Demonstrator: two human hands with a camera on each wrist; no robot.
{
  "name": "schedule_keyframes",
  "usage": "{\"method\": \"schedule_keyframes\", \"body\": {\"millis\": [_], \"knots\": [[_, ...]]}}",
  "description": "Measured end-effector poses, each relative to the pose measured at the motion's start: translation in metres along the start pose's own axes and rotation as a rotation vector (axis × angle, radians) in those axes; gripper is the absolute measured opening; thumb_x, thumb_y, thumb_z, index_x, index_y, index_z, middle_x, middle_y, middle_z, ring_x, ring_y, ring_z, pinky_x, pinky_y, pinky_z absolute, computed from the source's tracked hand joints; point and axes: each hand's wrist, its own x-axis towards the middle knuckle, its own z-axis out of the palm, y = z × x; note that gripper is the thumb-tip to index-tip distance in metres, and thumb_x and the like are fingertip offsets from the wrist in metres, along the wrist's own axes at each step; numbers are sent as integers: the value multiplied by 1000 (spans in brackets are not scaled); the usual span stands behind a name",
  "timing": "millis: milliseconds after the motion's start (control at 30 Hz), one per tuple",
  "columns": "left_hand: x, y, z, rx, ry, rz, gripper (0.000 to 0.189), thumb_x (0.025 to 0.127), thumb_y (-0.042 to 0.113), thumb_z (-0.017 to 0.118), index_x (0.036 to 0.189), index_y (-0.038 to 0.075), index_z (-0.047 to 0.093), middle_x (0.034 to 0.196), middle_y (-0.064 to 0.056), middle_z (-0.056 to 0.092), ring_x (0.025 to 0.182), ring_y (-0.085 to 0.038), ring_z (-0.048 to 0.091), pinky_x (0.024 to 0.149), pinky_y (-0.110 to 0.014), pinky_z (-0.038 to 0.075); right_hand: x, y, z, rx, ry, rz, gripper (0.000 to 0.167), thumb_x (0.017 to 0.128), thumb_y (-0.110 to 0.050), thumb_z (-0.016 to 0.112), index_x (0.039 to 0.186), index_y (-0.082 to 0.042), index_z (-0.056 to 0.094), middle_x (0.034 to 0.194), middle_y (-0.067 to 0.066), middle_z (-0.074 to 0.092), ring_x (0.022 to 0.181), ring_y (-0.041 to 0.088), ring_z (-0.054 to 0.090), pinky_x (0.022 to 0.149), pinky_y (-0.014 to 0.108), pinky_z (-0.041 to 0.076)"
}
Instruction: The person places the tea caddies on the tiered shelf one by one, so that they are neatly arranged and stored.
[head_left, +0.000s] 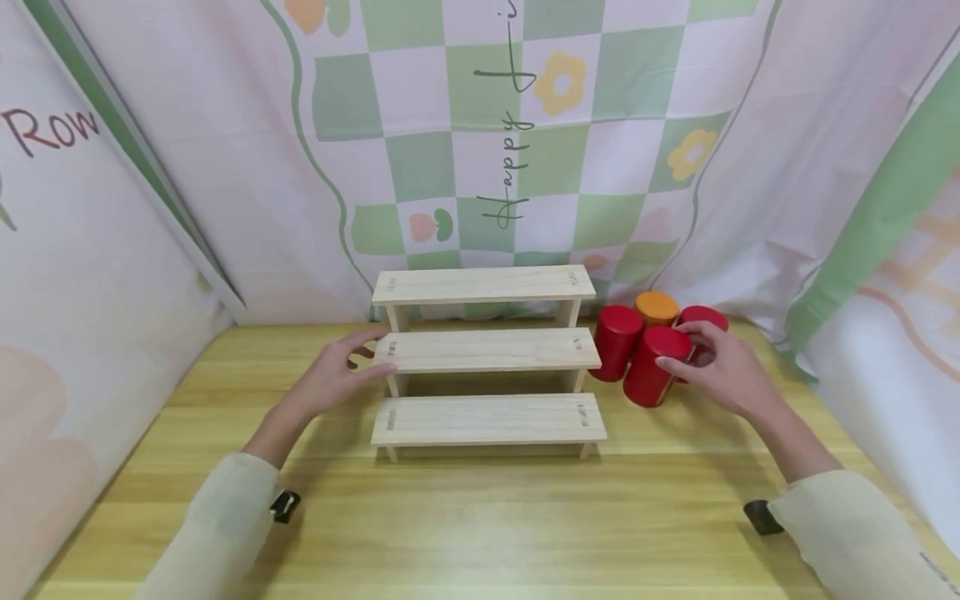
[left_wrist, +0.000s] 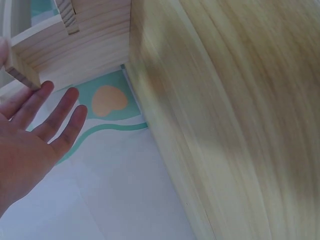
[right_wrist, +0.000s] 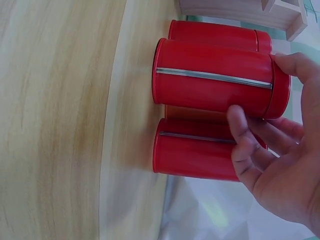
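A light wooden three-step display stand [head_left: 487, 350] stands on the table. My left hand [head_left: 337, 371] is at the left end of its middle step, thumb at the front edge and index finger at the back edge; the other fingers extend loosely in the left wrist view. To the right of the stand is a cluster of lidded canisters. My right hand [head_left: 723, 367] grips the front red canister [head_left: 651, 371] near its lid, thumb on one side and fingers on the other. Behind it are another red canister [head_left: 618, 337], an orange-lidded canister [head_left: 657, 307] and a partly hidden red canister [head_left: 703, 317].
The wood-grain table [head_left: 480, 525] reaches back to a hanging cloth [head_left: 420, 92] with green checks and flowers, close behind the stand. More printed cloth [head_left: 97, 275] borders the left side, and another cloth [head_left: 892, 333] hangs on the right, near the canisters.
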Motion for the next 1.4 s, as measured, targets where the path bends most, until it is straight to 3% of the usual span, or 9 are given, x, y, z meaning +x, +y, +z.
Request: {"method": "schedule_keyframes", "body": {"millis": [467, 667, 900, 1200, 1267, 1400], "knots": [[1, -1, -1, -7, -1, -7, 60, 100, 27, 71, 151, 3, 51, 149, -25, 53, 120, -41, 61, 97, -56, 54, -8, -7, -2, 110, 22, 4, 56, 94, -25, 78, 132, 8, 55, 115, 27, 64, 86, 25, 60, 62, 18, 49], [1, -1, -1, -2, 1, -23, 60, 99, 28, 72, 151, 4, 51, 149, -26, 53, 118, -41, 62, 95, -55, 55, -11, -14, -6, 142, 68, -29, 51, 93, -20, 79, 130, 6, 57, 100, 19, 66, 71, 9, 56, 52, 24, 45], [2, -2, -1, -6, 1, -15, 60, 99, 27, 72, 150, 3, 52, 148, -25, 54, 118, -40, 62, 95, -54, 55, -13, -25, -13, 151, 117, -62, 47, 91, -17, 80, 126, 4, 59, 87, 11, 64, 66, 10, 55, 49, 26, 45], [3, -4, -2, -23, 7, -15, 59, 99, 25, 73, 149, 3, 53, 148, -24, 54, 118, -40, 62, 98, -57, 53, -14, -42, -22, 222, 107, -52, 53, 94, -17, 76, 137, 7, 55, 119, 30, 66, 82, -8, 57, 65, 12, 53], [3, -4, -2, -22, 7, -14, 59, 99, 25, 73, 149, 2, 53, 149, -24, 54, 118, -40, 62, 98, -58, 53, -14, -45, -24, 217, 104, -45, 53, 95, -18, 75, 138, 6, 55, 120, 30, 65, 85, -3, 59, 65, 11, 53], [3, -4, -2, -13, 4, 0, 59, 98, 24, 73, 149, 1, 53, 150, -23, 54, 118, -40, 62, 98, -58, 53, -14, -50, -27, 195, 107, -37, 53, 95, -19, 74, 139, 5, 54, 122, 30, 64, 94, 22, 62, 66, 10, 51]]}}
